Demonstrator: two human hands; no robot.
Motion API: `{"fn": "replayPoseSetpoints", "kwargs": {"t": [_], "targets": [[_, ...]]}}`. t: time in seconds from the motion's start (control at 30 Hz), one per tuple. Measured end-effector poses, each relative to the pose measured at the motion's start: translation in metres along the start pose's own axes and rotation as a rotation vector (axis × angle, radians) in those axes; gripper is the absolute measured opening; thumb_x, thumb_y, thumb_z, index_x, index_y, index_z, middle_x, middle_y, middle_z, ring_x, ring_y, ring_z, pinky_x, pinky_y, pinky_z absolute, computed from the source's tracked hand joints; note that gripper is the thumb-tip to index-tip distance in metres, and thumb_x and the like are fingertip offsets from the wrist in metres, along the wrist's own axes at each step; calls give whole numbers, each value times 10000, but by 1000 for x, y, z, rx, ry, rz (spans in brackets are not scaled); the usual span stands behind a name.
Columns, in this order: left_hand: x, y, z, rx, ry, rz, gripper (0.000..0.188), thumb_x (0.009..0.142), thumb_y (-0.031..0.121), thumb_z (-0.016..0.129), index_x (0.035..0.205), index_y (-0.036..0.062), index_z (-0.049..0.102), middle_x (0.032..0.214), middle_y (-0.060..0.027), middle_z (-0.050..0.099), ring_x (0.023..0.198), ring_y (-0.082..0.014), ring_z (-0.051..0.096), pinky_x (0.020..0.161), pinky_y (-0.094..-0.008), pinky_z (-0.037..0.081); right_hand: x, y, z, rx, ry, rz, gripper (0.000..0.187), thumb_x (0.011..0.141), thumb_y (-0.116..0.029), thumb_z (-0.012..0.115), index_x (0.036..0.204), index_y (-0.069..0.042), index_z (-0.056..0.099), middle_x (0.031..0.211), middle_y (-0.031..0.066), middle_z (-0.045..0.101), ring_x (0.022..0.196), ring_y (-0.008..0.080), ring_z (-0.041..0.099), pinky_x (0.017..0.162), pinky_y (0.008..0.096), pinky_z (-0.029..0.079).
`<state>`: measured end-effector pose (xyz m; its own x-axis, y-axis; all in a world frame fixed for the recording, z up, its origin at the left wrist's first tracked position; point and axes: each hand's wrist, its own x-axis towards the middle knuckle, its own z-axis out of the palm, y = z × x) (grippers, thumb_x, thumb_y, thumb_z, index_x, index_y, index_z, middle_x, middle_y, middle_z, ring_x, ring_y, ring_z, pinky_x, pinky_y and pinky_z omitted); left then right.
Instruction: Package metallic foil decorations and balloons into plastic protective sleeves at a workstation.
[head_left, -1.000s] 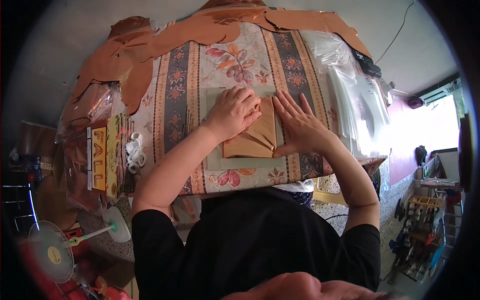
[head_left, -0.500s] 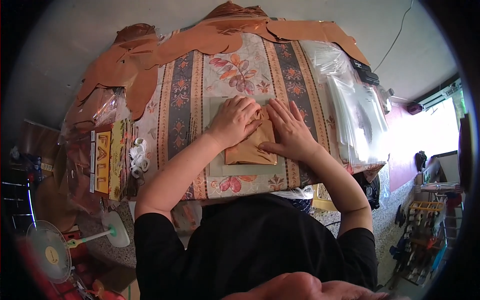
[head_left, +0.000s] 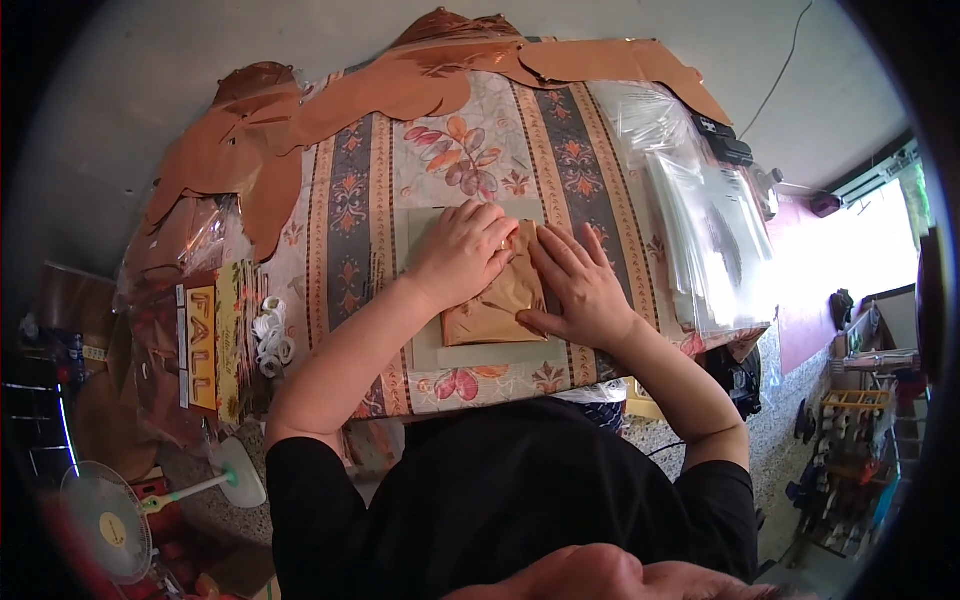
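The middle of the surface [head_left: 620, 360] is taken up by both hands pressed flat on a shiny brown packet [head_left: 495, 310]; open patterned cloth is left beyond the fingers [head_left: 480, 215], towards the far edge; that far edge and the left corner are blocked by heaped brown leaf cut-outs [head_left: 330, 100]; the right side is closed off by a stack of clear plastic bags [head_left: 705, 220]; the left side is crowded by bagged cut-outs [head_left: 190, 330] and white loops [head_left: 270, 335].

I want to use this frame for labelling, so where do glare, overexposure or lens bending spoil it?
Head view: the window at right is blown out white; the clear plastic bags glint; the table edge bows from fisheye, corners are black; both hands on the brown packet are sharp.
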<state>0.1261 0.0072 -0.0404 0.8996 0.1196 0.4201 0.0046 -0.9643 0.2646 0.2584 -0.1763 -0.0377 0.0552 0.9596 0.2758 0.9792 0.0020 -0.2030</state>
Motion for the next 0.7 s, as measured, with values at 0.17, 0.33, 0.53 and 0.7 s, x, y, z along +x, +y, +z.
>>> {"fn": "replayPoseSetpoints", "kwargs": {"t": [0.17, 0.33, 0.53, 0.7], "targets": [[16, -1, -5, 5, -119, -14, 242, 839, 154, 664, 1049, 45, 611, 1019, -95, 571, 1011, -276, 554, 905, -389, 452, 1, 0, 0, -19, -7, 10, 862, 785, -580, 646, 1376, 20, 459, 1437, 185, 431, 1373, 305, 380, 1160, 535, 173], [24, -6, 1, -140, -78, -29, 211, 858, 165, 644, 1029, 46, 613, 1005, -104, 599, 975, -303, 588, 860, -404, 475, 1, -1, 0, -50, -12, 10, 880, 800, -623, 608, 1366, 36, 469, 1431, 185, 442, 1376, 292, 378, 1169, 540, 141], [32, -9, 3, -184, -116, -15, 151, 866, 162, 636, 979, 65, 619, 976, -110, 615, 941, -318, 607, 826, -405, 489, 0, 0, 0, -67, 1, 12, 881, 791, -633, 608, 1344, 42, 492, 1422, 187, 453, 1376, 281, 383, 1166, 546, 140], [36, -13, 4, -264, -125, -37, 144, 860, 158, 645, 952, 49, 620, 910, -113, 620, 866, -320, 624, 782, -417, 500, 1, -1, -2, -69, -3, 19, 888, 786, -632, 610, 1333, 58, 495, 1422, 189, 453, 1377, 279, 384, 1164, 550, 143]]}}
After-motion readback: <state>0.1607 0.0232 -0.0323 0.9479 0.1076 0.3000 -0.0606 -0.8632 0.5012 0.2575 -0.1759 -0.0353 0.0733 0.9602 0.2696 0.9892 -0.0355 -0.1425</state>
